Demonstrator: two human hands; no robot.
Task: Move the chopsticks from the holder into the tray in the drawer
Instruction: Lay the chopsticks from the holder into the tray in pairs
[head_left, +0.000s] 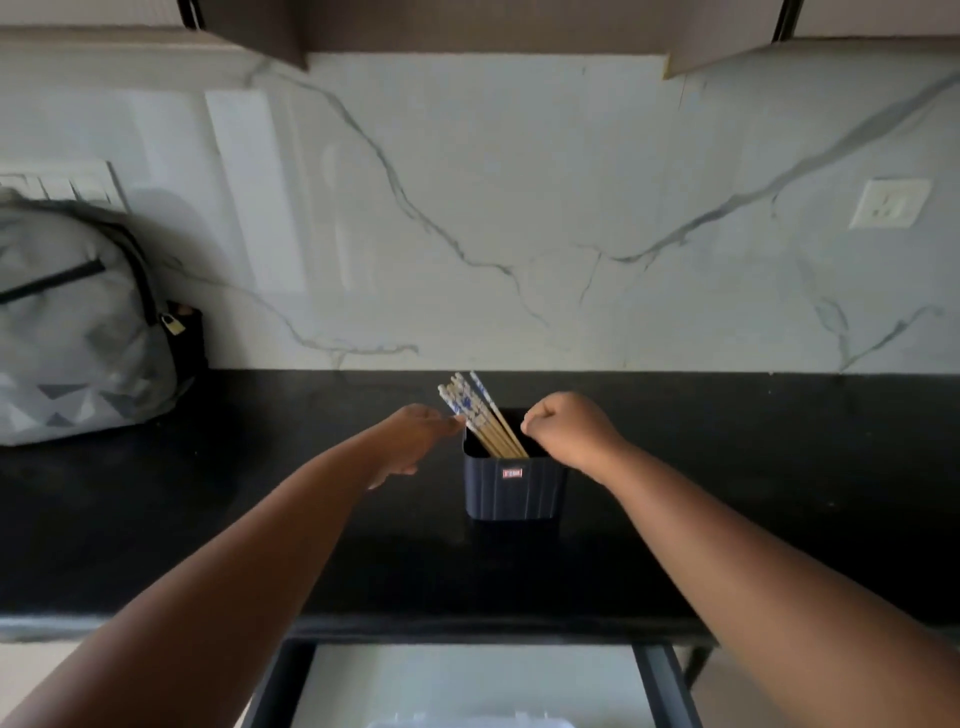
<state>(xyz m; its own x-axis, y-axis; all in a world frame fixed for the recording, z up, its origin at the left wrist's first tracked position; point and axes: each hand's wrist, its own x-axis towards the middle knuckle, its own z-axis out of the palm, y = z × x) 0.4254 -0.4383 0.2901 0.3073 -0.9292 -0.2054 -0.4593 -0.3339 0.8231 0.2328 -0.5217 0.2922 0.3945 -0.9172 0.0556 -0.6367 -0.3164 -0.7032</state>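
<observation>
Chopsticks (478, 415) stand bundled in the holder (514, 488), leaning up and to the left, their blue-and-white patterned tops fanned above the rim and their plain wooden shafts dropping inside. Holder is a dark, ribbed, square tub with a small red-and-white label on its near face; it sits upright on the black countertop (208, 545), near the back wall.

My left hand (415, 439) reaches in from the left, palm down. Fingers are extended, not curled; the foremost fingertips (454, 422) meet the side of the chopstick bundle just above the holder's rim. I cannot tell whether they press or only brush it. Nothing is gripped.

My right hand (569, 428) hovers at the holder's right rear corner, knuckles toward the camera. Fingers are curled in toward the palm in a loose fist. I can see nothing held in it. Whether it touches the rim is hidden by the hand itself.

Drawer (467, 686) is pulled out below the counter edge, dark-framed with a pale floor. At the bottom edge of the view a pale, translucent tray (470, 722) shows only its far rim; contents not visible.

Grey backpack (78, 322) with a triangle pattern and a small padlock leans against the marble-veined wall (519, 208) at far left. Switch plate (62, 184) behind it, wall socket (889, 203) at right. Cabinets (467, 26) overhead.
</observation>
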